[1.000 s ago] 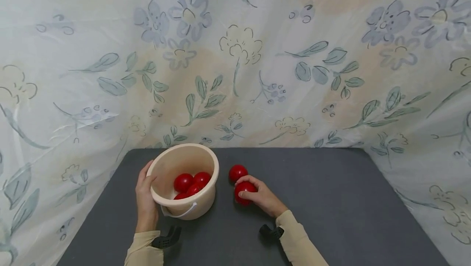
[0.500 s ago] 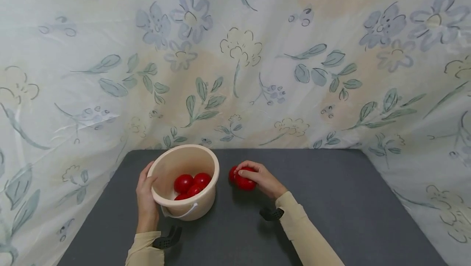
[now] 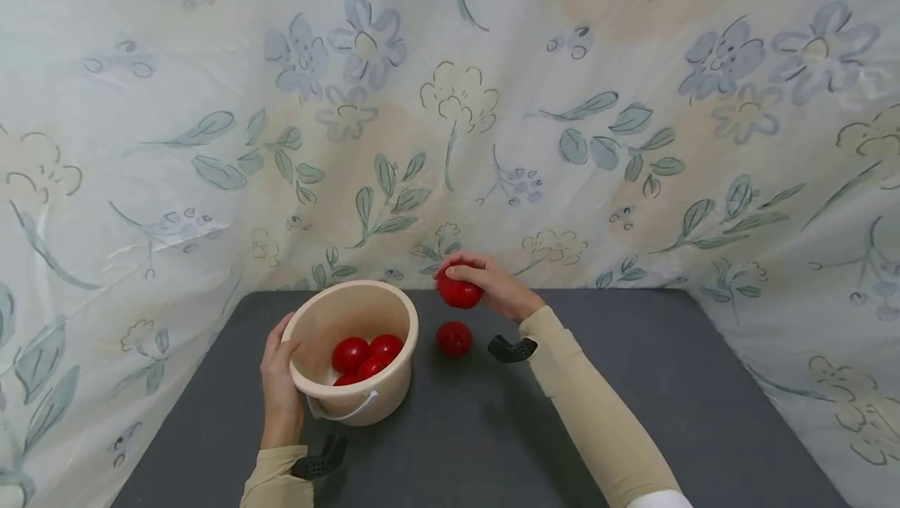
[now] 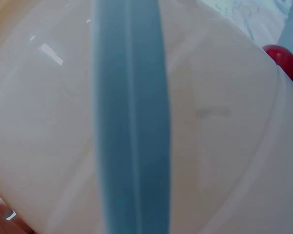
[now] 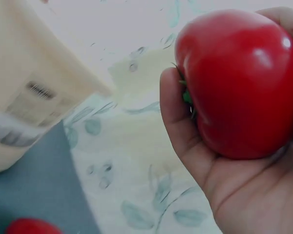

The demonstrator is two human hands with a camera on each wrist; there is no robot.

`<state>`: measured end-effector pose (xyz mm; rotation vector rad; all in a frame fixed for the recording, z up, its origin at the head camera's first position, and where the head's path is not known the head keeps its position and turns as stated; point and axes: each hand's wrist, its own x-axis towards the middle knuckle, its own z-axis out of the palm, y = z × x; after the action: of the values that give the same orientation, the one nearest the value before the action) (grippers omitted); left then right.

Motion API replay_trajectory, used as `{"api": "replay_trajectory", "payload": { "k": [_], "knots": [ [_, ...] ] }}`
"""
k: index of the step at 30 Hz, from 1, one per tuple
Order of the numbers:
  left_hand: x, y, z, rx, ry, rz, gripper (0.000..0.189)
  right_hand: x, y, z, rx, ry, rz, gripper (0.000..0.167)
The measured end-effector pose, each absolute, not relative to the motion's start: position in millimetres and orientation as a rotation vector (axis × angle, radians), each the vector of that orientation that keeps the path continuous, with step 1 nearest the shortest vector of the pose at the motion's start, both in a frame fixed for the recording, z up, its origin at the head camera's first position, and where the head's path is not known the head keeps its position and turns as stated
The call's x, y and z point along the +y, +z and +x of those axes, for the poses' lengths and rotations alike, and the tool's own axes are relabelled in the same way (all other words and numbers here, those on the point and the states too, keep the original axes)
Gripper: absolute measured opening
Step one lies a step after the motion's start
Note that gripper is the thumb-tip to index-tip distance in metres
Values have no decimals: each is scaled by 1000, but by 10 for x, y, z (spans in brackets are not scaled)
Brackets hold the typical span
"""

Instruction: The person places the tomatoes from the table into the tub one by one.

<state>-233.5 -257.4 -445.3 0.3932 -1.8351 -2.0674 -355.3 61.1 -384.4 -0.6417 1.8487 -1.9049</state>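
Observation:
My right hand [image 3: 501, 289] holds a red tomato [image 3: 458, 291] up in the air, right of the bucket and above its rim level in the head view. Up close in the right wrist view, that tomato [image 5: 241, 83] shows a bit of green stem, with fingers and palm wrapped about it. A cream bucket [image 3: 387, 395] leans slightly toward me, and my left hand [image 3: 280, 391] grips its left side, thumb at the rim. Inside lie several red tomatoes [image 3: 350, 355]. Another tomato [image 3: 453, 339] rests on the table between bucket and right arm.
The dark grey table [image 3: 598, 406] ends at a floral curtain [image 3: 562, 180] behind and at both sides. The bucket's white handle [image 3: 355, 408] hangs down in front. A blurred blue-grey strip [image 4: 132, 122] crosses the left wrist view.
My right hand has lifted its tomato from the table, up and slightly left, uncovering the other tomato. The left hand and bucket stay nearly still.

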Motion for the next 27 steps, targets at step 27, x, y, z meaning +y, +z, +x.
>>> {"api": "replay_trajectory", "payload": {
  "k": [27],
  "knots": [
    [-2594,-4477,-2353,-1847,-2053,389,50,144,-3270,-3767,1713,-1819,-907,25]
  ]
}}
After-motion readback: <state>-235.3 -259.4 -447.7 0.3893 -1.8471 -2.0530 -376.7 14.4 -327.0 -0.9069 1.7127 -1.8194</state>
